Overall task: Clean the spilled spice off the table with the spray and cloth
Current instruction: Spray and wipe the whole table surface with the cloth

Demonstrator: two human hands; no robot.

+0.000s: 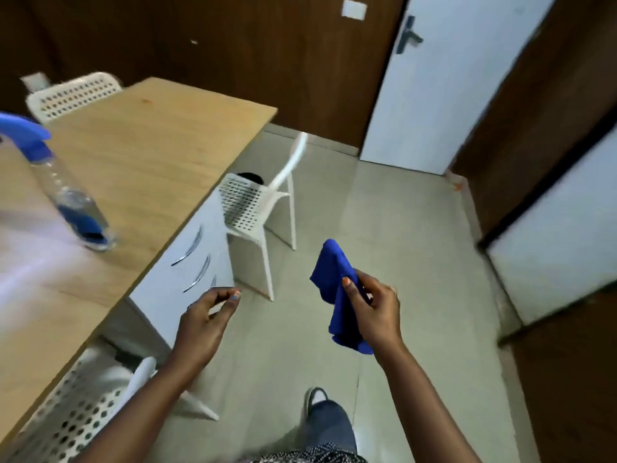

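A clear spray bottle (71, 195) with a blue trigger head stands on the wooden table (150, 152) at the left. My right hand (374, 309) grips a bunched blue cloth (337, 289) over the floor, well to the right of the table. My left hand (208, 315) hovers beside the table's edge with loosely curled fingers and holds nothing. A small reddish speck (146, 101) marks the far part of the tabletop; I cannot tell if it is spice.
White drawers (197, 259) sit under the table. A white perforated chair (257, 208) stands at the table's side, another chair (73, 95) at its far end, a third chair (86, 406) near me. A white door (430, 81) is ahead. Tiled floor lies below my hands.
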